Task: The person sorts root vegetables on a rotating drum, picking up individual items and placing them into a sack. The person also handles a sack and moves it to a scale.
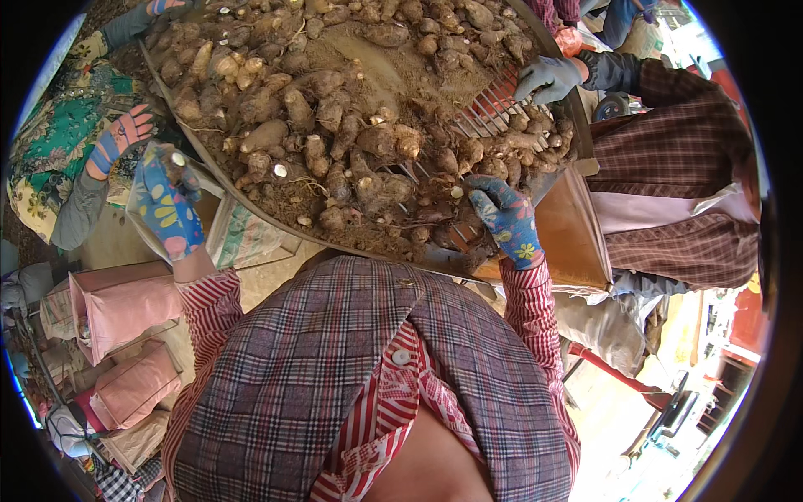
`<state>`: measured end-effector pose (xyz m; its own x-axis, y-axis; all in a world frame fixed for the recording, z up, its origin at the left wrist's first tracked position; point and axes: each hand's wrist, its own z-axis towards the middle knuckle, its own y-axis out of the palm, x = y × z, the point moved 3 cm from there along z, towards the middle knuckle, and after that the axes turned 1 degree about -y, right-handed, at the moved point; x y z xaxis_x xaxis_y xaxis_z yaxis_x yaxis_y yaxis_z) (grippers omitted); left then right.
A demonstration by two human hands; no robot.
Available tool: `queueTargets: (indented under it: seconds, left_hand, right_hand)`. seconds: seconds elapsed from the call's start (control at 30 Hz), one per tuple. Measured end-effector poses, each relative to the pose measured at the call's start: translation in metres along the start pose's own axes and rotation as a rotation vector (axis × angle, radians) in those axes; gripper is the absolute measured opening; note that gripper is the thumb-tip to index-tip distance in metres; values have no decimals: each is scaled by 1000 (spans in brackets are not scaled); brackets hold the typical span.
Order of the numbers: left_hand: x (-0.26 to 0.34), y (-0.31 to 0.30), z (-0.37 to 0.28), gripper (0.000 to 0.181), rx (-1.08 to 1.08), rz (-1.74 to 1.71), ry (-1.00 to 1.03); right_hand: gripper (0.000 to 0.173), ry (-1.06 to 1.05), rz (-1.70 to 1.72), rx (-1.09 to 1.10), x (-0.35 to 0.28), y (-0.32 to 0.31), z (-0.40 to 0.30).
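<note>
My left hand (164,210), in a blue flowered glove, is held out past the left rim of a sorting table (257,212). It grips a small brown taro corm (173,158) with a pale cut end. On the near right of the table rests my right hand (507,219), in a matching glove, its fingers curled at a soil-covered corm with a white cut spot (457,192). Whether those fingers close on it is hard to see. Many taro corms (376,141) with loose soil lie heaped across the table, over metal bars (486,116) that show in places.
A co-worker's grey-gloved hand (549,78) reaches onto the bars from the right. Another person's striped-gloved hand (122,138) is close behind my left hand. Pink bins (128,310) and a woven sack (244,232) stand at left. An orange-brown panel (571,229) borders the table at right.
</note>
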<state>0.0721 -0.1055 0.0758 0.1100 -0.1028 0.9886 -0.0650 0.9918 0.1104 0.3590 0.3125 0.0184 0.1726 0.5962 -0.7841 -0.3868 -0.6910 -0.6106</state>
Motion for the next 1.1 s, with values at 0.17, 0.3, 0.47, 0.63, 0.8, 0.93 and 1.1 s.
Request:
queueTargets:
  seconds: [0.17, 0.3, 0.47, 0.63, 0.8, 0.93, 1.1]
  left_hand:
    - [-32, -101, 27, 34, 176, 1343, 666]
    - [-20, -1, -36, 36, 54, 1164, 843]
    - [-20, 109, -52, 38, -277, 1023, 872]
    - [-33, 129, -51, 40, -402, 817, 812]
    - [-23, 147, -82, 72, -792, 288, 514]
    - [-56, 179, -116, 94, -720, 419, 292]
    - [-64, 197, -124, 85, -1044, 150, -274]
  right_hand:
    - [28, -76, -167, 136, -5, -3, 23]
    - [34, -273, -149, 160, -40, 13, 38]
    - [40, -531, -422, -10, -93, 89, 94]
    - [43, -290, -140, -101, -75, 87, 106]
    - [38, -125, 594, -105, -44, 60, 72]
    - [38, 97, 742, -128, -63, 60, 37]
    - [40, 20, 715, -248, -41, 60, 16]
